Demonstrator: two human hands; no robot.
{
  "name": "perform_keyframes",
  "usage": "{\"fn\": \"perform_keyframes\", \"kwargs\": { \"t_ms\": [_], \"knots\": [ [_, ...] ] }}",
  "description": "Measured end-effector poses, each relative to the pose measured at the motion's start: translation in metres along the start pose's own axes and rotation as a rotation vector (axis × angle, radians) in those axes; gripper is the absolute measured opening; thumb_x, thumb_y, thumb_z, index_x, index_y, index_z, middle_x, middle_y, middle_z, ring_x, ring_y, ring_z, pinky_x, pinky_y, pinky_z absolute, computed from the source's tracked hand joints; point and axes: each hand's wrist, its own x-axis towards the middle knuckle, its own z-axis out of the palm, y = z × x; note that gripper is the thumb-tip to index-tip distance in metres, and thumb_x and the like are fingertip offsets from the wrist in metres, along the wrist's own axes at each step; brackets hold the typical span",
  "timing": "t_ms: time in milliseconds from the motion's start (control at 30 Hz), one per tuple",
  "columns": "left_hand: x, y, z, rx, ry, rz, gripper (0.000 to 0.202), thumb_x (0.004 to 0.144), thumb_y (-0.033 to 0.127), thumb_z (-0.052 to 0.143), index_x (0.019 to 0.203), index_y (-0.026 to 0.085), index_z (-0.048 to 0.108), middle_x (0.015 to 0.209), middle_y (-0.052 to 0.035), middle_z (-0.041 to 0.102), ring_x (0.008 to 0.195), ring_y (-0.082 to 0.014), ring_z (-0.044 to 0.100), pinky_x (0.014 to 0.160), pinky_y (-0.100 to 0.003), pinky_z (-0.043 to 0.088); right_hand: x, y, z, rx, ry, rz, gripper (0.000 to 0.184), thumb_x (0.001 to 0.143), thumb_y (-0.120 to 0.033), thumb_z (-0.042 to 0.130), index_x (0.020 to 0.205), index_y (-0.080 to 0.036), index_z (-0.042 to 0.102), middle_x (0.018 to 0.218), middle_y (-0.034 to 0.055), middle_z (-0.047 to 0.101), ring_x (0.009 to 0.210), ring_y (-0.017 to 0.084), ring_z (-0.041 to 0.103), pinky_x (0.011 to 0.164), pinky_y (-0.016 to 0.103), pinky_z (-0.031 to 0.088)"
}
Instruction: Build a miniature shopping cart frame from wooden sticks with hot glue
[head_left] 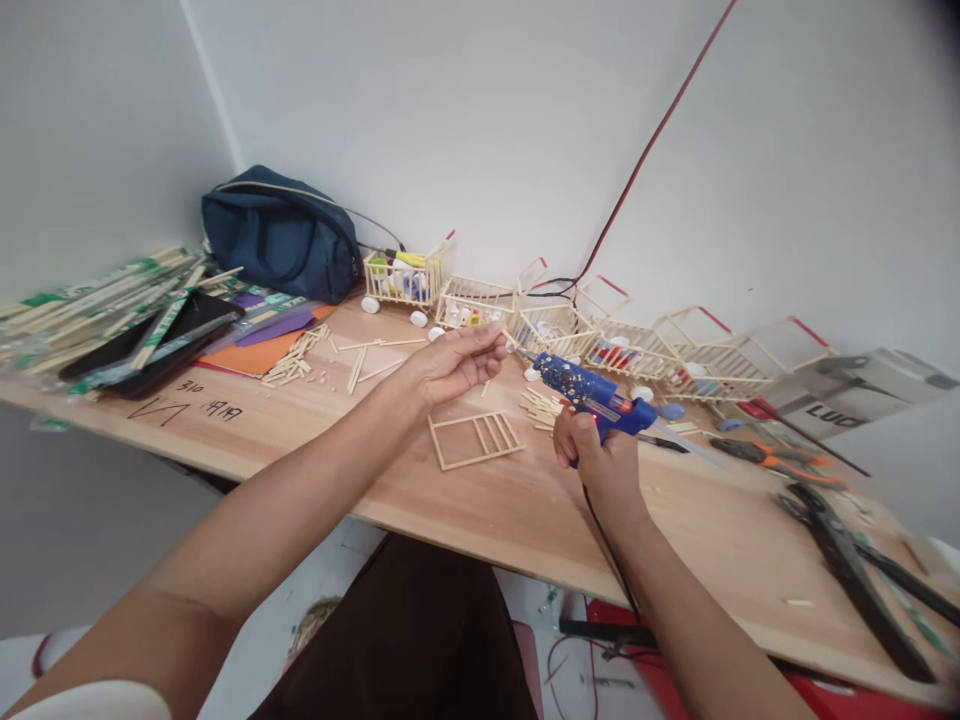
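My right hand grips a blue hot glue gun, its nozzle pointing left toward my left hand. My left hand is pinched on a thin wooden stick, held just in front of the nozzle. Below both hands a flat ladder-like frame of sticks lies on the wooden table. A small heap of cut sticks lies under the glue gun.
Along the wall stands a row of little stick carts with white wheels. A dark blue bag sits at the back left, bundles of chopsticks beside it. Pliers and cutters lie at right. A red cable climbs the wall.
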Motion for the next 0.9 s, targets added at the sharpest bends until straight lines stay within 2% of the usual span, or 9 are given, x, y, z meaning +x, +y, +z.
{"fn": "perform_keyframes", "kwargs": {
  "t_ms": [267, 533, 900],
  "knots": [
    [0.0015, -0.0006, -0.0021, 0.013, -0.003, 0.005, 0.015, 0.089, 0.006, 0.062, 0.074, 0.009, 0.063, 0.066, -0.0016, 0.063, 0.059, -0.0066, 0.060, 0.057, -0.016, 0.048, 0.0008, -0.0077, 0.0026, -0.002, 0.002, -0.003, 0.053, 0.092, -0.059, 0.052, 0.055, -0.023, 0.042, 0.043, -0.0033, 0.042, 0.040, 0.010, 0.040, 0.043, 0.027, 0.031],
    [0.0019, -0.0015, -0.0029, 0.054, -0.011, 0.018, 0.014, 0.087, 0.007, 0.065, 0.074, 0.008, 0.063, 0.066, -0.0019, 0.064, 0.058, -0.0065, 0.061, 0.056, -0.016, 0.049, -0.0007, -0.0064, 0.0013, 0.008, 0.008, -0.015, 0.052, 0.094, -0.056, 0.051, 0.055, -0.022, 0.043, 0.044, -0.0031, 0.042, 0.041, 0.011, 0.041, 0.045, 0.027, 0.032],
    [-0.0012, -0.0009, 0.0017, 0.085, 0.007, 0.007, 0.018, 0.090, 0.004, 0.058, 0.073, 0.008, 0.062, 0.063, -0.0013, 0.065, 0.056, -0.0053, 0.060, 0.057, -0.016, 0.050, 0.0013, -0.0071, 0.0012, -0.015, 0.017, -0.015, 0.052, 0.093, -0.057, 0.051, 0.055, -0.022, 0.043, 0.044, -0.0031, 0.042, 0.040, 0.010, 0.042, 0.044, 0.027, 0.033]
  ]
}}
